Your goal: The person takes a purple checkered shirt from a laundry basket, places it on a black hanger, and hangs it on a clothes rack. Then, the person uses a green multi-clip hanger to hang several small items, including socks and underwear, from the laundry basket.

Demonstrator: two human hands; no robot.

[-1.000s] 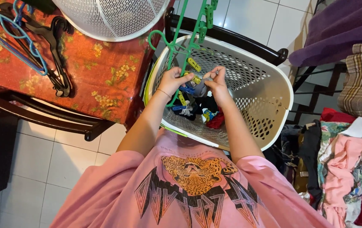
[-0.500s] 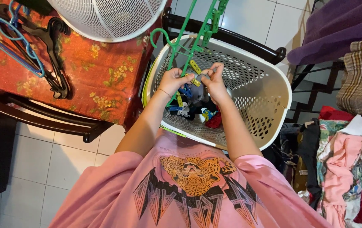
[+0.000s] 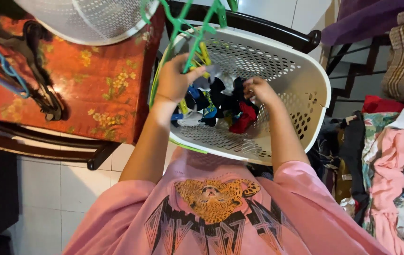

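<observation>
My left hand [image 3: 173, 80] is closed around a green plastic clip hanger [image 3: 188, 38] with yellow pegs, held up over the left side of a white perforated laundry basket [image 3: 305, 80]. Small dark, blue and white garments hang from the pegs below that hand. My right hand [image 3: 258, 92] reaches down into the basket and grips small clothes there, a black piece and a red piece [image 3: 244, 118]. The fingertips of the right hand are hidden among the fabric.
An orange floral tablecloth [image 3: 93, 89] covers the table on the left, with dark and blue hangers [image 3: 32, 71] and an upturned white basket [image 3: 84, 19] on it. A pile of mixed clothes [image 3: 386, 165] lies at right. A dark wooden chair rail [image 3: 268, 28] stands behind the basket.
My hands have separated from the peg they worked on together. The left hand lifted the hanger higher and left; the right hand dropped into the basket's clothes.
</observation>
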